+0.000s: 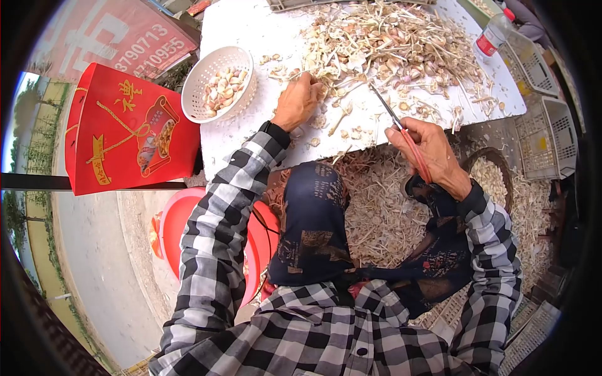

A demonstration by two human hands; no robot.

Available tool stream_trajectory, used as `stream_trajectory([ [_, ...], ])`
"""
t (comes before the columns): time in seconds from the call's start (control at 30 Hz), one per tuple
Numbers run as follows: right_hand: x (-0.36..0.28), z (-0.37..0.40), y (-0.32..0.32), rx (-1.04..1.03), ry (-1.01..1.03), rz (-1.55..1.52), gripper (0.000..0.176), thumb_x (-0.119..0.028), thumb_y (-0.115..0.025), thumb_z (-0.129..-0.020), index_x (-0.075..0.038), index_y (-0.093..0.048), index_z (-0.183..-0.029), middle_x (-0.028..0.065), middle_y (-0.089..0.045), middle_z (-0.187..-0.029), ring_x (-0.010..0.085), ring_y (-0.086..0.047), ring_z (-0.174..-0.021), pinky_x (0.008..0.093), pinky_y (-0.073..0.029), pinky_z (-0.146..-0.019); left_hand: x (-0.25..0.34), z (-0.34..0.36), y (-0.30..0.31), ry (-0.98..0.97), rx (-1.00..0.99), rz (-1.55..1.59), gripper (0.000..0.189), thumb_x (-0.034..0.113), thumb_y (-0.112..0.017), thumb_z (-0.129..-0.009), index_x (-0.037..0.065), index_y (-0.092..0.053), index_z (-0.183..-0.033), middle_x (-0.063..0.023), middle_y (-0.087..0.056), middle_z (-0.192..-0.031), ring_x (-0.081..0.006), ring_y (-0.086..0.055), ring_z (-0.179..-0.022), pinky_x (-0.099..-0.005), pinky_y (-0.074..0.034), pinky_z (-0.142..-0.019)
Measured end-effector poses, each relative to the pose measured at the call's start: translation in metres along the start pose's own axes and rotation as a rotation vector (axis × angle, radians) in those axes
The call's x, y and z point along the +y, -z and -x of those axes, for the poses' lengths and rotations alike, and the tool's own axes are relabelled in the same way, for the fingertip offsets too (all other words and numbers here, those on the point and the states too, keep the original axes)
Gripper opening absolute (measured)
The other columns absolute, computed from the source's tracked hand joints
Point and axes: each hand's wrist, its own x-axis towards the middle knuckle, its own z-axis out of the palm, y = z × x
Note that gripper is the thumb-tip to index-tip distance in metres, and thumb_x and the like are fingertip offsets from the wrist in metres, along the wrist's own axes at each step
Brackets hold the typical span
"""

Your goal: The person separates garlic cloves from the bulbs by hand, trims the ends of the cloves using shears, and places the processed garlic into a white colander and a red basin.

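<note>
White table [251, 25] carries a broad garlic pile [389, 44] of bulbs, stalks and skins, spread from 12 to 2 o'clock. The left hand [298, 100] lies knuckles-up at the pile's 7 o'clock edge, fingers curled down among loose pieces; whether it grasps one I cannot tell. The right hand [433, 153], at 4 o'clock of the pile and over the table's near edge, is clenched around the red handles of scissors [392, 116], whose blades point toward 11 o'clock and reach the scattered stalks. At 9 o'clock of the left hand a white basket [188, 94] holds cloves [222, 84]. A red bag [125, 131] stands at 8 o'clock of that. A bottle [492, 34] sits on the table's 2 o'clock corner, with crates [552, 131] beyond. Skins [376, 213] litter the ground under the right hand.
</note>
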Motion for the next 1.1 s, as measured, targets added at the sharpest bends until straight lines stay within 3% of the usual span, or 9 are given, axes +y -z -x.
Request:
stream_trajectory([
  [0.03,0.001,0.0,0.0,0.0,-0.001,0.0,0.037,-0.037,-0.06,-0.089,0.001,-0.061,-0.086,-0.003,-0.045,-0.05,0.0049,-0.04,-0.04,0.0234,-0.031,-0.037,0.009,0.0,-0.002,0.048,-0.09,-0.153,0.017,0.019,-0.047,-0.092,0.003,-0.051,-0.089,-0.0189,-0.062,-0.075,-0.0366,-0.06,-0.068,-0.0437,-0.044,-0.059],
  [0.07,0.001,-0.001,-0.001,-0.002,0.02,0.036,0.037,-0.036,-0.061,-0.089,0.001,-0.061,-0.087,-0.002,-0.046,-0.05,0.0052,-0.039,-0.042,0.0247,-0.031,-0.039,0.012,0.001,-0.005,0.048,-0.092,-0.152,0.017,0.019,-0.047,-0.092,0.003,-0.051,-0.089,-0.0189,-0.062,-0.075,-0.0366,-0.06,-0.068,-0.0437,-0.044,-0.059],
  [0.13,0.003,-0.001,-0.001,-0.002,0.041,0.072,0.036,-0.035,-0.061,-0.089,0.002,-0.062,-0.088,-0.0011,-0.046,-0.049,0.0054,-0.039,-0.044,0.026,-0.03,-0.041,0.015,0.002,-0.012,-0.201,-0.053,-0.228,0.016,0.019,-0.048,-0.092,0.003,-0.049,-0.089,-0.0193,-0.062,-0.075,-0.0377,-0.058,-0.064,-0.0455,-0.044,-0.057],
  [0.2,0.004,-0.002,-0.001,-0.007,0.068,0.166,0.035,-0.034,-0.062,-0.087,0.001,-0.062,-0.088,0.0002,-0.045,-0.049,0.0065,-0.04,-0.047,0.0284,-0.031,-0.044,0.018,0.002,-0.013,-0.17,-0.087,-0.267,0.017,0.019,-0.047,-0.093,0.002,-0.048,-0.089,-0.0217,-0.062,-0.077,-0.0397,-0.058,-0.064,-0.0483,-0.042,-0.056],
  [0.3,0.004,-0.003,-0.002,0.021,0.055,0.249,0.033,-0.033,-0.064,-0.085,0.0,-0.062,-0.089,0.0023,-0.044,-0.049,0.0088,-0.041,-0.047,0.0306,-0.032,-0.045,0.027,0.002,-0.003,-0.02,-0.134,-0.139,0.02,0.021,-0.046,-0.095,0.002,-0.048,-0.086,-0.017,-0.059,-0.067,-0.0296,-0.055,-0.054,-0.0413,-0.039,-0.046],
  [0.37,0.015,-0.006,-0.007,0.048,0.127,0.261,0.033,-0.033,-0.064,-0.084,-0.001,-0.062,-0.09,0.0034,-0.044,-0.048,0.0105,-0.041,-0.046,0.031,-0.033,-0.045,0.043,0.008,0.013,0.468,-0.318,0.758,0.026,0.025,-0.045,-0.097,0.002,-0.049,-0.084,-0.0071,-0.052,-0.063,-0.0141,-0.044,-0.048,-0.0295,-0.031,-0.041],
  [0.47,0.005,-0.003,-0.008,0.063,0.157,0.33,0.034,-0.033,-0.063,-0.082,-0.003,-0.062,-0.096,0.0082,-0.047,-0.05,0.0179,-0.046,-0.046,0.0333,-0.036,-0.048,0.058,0.015,0.02,0.476,-0.393,1.073,0.026,0.028,-0.047,-0.095,0.004,-0.049,-0.087,-0.0057,-0.058,-0.076,-0.0045,-0.041,-0.051,-0.0202,-0.031,-0.039],
  [0.57,0.001,-0.004,-0.009,0.122,0.225,0.396,0.034,-0.034,-0.06,-0.083,-0.004,-0.062,-0.099,0.012,-0.053,-0.057,0.0255,-0.055,-0.053,0.0374,-0.041,-0.051,0.085,0.019,0.018,0.443,-0.356,1.136,0.027,0.03,-0.046,-0.096,0.006,-0.046,-0.085,-0.0055,-0.054,-0.074,-0.0061,-0.039,-0.052,-0.0206,-0.03,-0.042],
  [1.1,0.002,-0.008,-0.008,0.096,0.149,0.364,0.035,-0.036,-0.055,-0.087,-0.002,-0.061,-0.088,0.0115,-0.051,-0.052,0.0259,-0.052,-0.047,0.0382,-0.04,-0.049,0.132,0.026,-0.001,0.515,-0.127,1.192,0.011,0.018,-0.038,-0.094,0.007,-0.038,-0.096,-0.0052,-0.049,-0.08,-0.0078,-0.041,-0.057,-0.0226,-0.035,-0.048],
])
